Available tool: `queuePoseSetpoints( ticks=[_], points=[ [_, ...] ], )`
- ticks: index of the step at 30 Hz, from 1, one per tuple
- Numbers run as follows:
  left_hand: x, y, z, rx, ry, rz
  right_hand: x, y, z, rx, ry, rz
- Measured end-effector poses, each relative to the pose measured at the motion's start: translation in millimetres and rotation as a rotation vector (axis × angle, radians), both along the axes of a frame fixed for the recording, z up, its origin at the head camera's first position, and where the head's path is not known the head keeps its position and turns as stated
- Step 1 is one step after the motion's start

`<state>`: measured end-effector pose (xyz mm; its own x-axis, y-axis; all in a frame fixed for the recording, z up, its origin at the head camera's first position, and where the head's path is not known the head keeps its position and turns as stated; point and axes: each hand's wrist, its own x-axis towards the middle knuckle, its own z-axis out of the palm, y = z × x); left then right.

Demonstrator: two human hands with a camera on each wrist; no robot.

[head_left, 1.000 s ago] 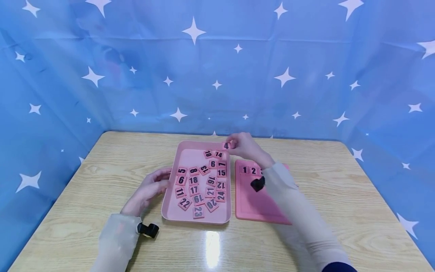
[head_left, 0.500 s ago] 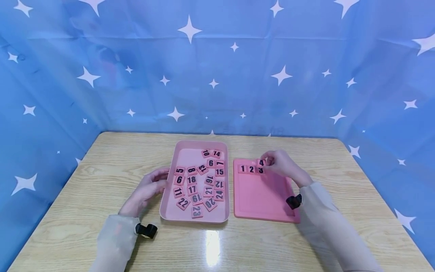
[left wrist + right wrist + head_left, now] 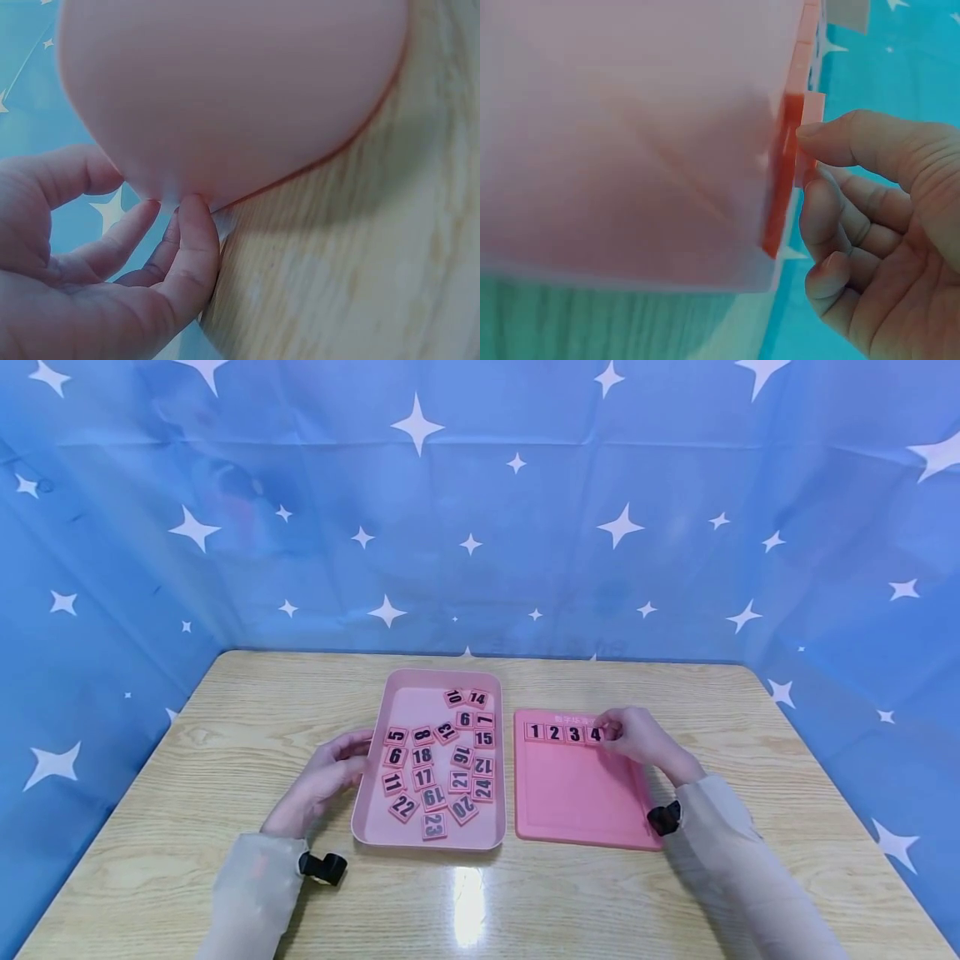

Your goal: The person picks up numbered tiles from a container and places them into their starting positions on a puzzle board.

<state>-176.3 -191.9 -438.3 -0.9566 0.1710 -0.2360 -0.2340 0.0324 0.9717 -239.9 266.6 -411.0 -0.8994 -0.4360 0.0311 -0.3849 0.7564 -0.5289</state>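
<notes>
In the head view my right hand (image 3: 641, 743) pinches the number 4 tile (image 3: 595, 734) between thumb and fingers. That tile stands at the right end of a row with tiles 1 (image 3: 534, 732), 2 (image 3: 554, 732) and 3 (image 3: 574, 733) at the top of the pink board (image 3: 577, 802). From the right wrist view, the held tile (image 3: 812, 109) sits slightly proud of the board's surface (image 3: 615, 187). My left hand (image 3: 322, 777) rests its fingertips against the left outer wall of the pink tray (image 3: 225, 97).
Several number tiles lie loose in the tray (image 3: 388, 710), turned various ways, including tile 5 (image 3: 396, 736) and two marked 6. Tray and board stand side by side with a narrow gap on the wooden table (image 3: 262, 718). A blue star-patterned cloth (image 3: 480, 493) hangs behind.
My right hand has carried the 4 tile from the tray's top right corner over to the board, then down and right beside the 3. The left hand stays at the tray.
</notes>
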Motion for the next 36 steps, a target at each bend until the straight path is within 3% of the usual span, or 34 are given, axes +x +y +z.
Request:
queuePoseSetpoints(
  ticks=[12, 22, 36],
  points=[
    [-0.9, -0.9, -0.3, 0.001, -0.001, 0.007, -1.7, 0.2, -2.0, 0.022, -0.003, 0.031],
    [-0.8, -0.2, 0.1, 0.003, -0.008, 0.017, -1.8, -3.5, -3.3, 0.082, 0.012, -0.011],
    [-0.7, -1.3, -1.6, -0.002, 0.006, -0.001, -0.8, -3.5, -2.2, 0.053, -0.018, -0.046]
  ],
)
